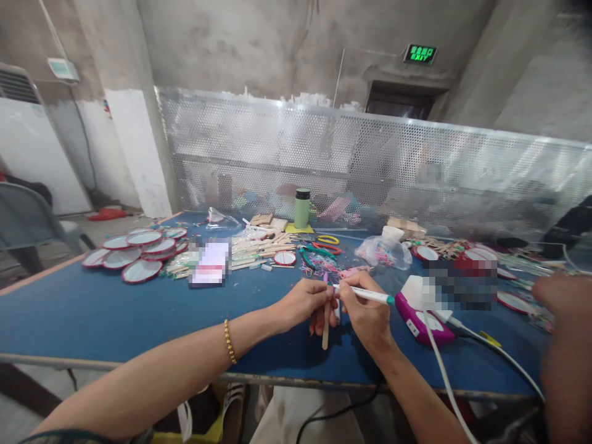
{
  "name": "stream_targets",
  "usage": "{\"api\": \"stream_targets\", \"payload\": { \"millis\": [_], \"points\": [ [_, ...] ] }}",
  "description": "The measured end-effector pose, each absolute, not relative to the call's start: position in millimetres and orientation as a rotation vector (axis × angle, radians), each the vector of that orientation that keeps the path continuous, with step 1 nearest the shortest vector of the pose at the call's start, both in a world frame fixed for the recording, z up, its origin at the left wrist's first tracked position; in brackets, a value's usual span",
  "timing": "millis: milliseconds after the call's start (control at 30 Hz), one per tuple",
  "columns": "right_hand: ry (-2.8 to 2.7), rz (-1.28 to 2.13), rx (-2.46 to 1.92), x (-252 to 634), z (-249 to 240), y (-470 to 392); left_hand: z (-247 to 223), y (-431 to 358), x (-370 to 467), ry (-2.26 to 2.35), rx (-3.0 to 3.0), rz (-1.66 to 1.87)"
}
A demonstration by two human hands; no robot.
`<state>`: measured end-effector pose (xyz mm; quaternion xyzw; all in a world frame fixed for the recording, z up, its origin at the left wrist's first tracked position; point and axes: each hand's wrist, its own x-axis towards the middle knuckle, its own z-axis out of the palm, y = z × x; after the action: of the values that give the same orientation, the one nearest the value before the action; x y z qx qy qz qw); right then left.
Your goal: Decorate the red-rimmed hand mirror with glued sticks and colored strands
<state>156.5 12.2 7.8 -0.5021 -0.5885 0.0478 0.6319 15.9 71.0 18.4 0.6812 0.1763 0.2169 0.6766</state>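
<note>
Over the front middle of the blue table, my left hand (309, 304) is closed around a flat wooden craft stick (325, 336), whose lower end points down toward me. Pinched in my right hand (367, 314) is a white marker pen (367, 293) with a teal end, held nearly level. Its tip meets the fingers of my left hand at the stick; the exact contact is too small to make out. Something purple (325, 277) shows just above my left fingers. Behind both hands lie teal-handled pliers (311, 259) and a tangle of coloured bands.
Red-rimmed round discs (142, 270) are piled at the left, beside a phone (209, 264) and many wooden sticks (263, 246). A green bottle (302, 209) stands at the back. A purple power strip (423, 320) with cables sits right. Another person's blurred arm (567, 351) enters from the right.
</note>
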Motion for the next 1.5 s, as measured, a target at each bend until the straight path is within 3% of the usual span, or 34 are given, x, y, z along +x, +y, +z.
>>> {"api": "stream_targets", "payload": {
  "millis": [1500],
  "points": [
    [-1.360,0.097,-1.128,155.8,8.6,12.3,18.8,71.3,15.9,0.399,1.534,0.489]
  ]
}}
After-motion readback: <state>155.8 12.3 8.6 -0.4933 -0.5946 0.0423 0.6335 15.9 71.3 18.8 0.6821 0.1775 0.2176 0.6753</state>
